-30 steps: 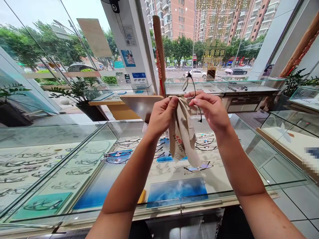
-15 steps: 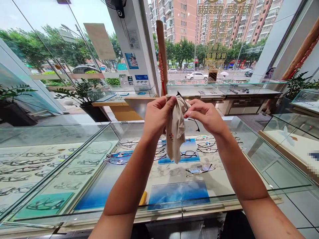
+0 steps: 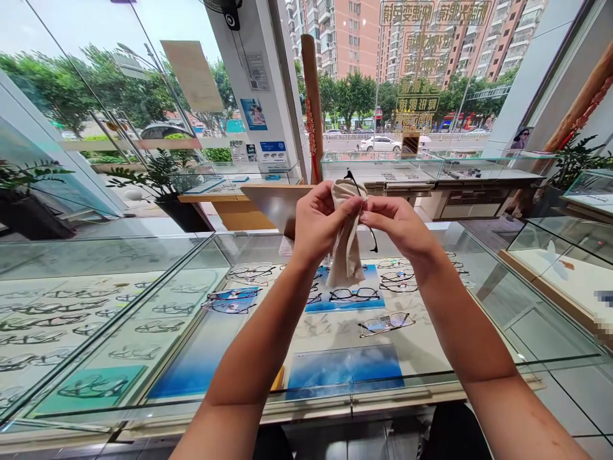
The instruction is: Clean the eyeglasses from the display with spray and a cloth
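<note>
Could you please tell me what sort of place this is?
Most likely an optician's shop: clear glass display cases hold rows of thin-framed spectacles, and a white-framed blue poster on the pillar shows lenses or glasses.

Shows soft, matt, creased fabric in the cloth (image 3: 348, 259). Looks smooth and glossy on the glass counter (image 3: 488, 313), like wood on the post (image 3: 311, 83).

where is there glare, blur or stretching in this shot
Head view: the sky at upper left is washed out nearly white; head view: reflections haze the glass counter, notably at left; head view: the wide lens seems to stretch the left forearm and right forearm; head view: a patch at the right edge is pixelated; head view: the cloth looks fairly sharp.
</note>
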`<state>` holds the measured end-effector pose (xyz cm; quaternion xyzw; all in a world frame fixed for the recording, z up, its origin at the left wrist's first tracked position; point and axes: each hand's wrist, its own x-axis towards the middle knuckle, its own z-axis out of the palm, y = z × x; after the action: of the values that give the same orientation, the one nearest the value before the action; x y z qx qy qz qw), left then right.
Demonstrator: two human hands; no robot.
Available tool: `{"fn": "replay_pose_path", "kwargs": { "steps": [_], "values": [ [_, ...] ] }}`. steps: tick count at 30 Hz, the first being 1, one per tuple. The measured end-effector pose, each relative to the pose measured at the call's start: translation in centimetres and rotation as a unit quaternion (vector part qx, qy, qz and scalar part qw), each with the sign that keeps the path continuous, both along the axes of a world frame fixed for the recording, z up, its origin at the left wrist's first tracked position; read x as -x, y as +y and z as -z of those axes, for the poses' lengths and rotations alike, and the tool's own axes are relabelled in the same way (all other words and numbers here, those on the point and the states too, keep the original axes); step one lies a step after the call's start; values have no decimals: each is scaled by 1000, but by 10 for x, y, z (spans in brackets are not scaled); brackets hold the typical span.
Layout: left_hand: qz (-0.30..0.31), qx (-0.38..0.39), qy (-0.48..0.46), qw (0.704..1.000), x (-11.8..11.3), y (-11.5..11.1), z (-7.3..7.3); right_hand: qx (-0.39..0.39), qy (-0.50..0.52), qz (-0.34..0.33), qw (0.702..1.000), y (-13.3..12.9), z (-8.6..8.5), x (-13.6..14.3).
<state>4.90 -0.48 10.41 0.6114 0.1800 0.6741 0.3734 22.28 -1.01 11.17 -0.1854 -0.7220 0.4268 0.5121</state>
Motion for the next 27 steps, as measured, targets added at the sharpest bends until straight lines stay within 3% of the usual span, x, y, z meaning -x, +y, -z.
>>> {"fn": "replay_pose_path", "kwargs": {
  "steps": [4,7,14,17,27],
  "values": [
    [-68,-24,-13,997,-6,-7,0,-6,-40,-61,997,-2,2,3],
    [-76,-7,-18,997,-5,-10,-2,-3,-53,-84,995,-2,2,4],
    [62,25,87,994,20,-1,-11,64,13,-53,997,0,-2,-6],
    [78,8,114,990,23,-3,-14,94,7,-67,993,1,-2,-9],
    [-102,-104,33,989,2,-14,-8,109,-18,-151,982,-5,3,2]
  ]
}}
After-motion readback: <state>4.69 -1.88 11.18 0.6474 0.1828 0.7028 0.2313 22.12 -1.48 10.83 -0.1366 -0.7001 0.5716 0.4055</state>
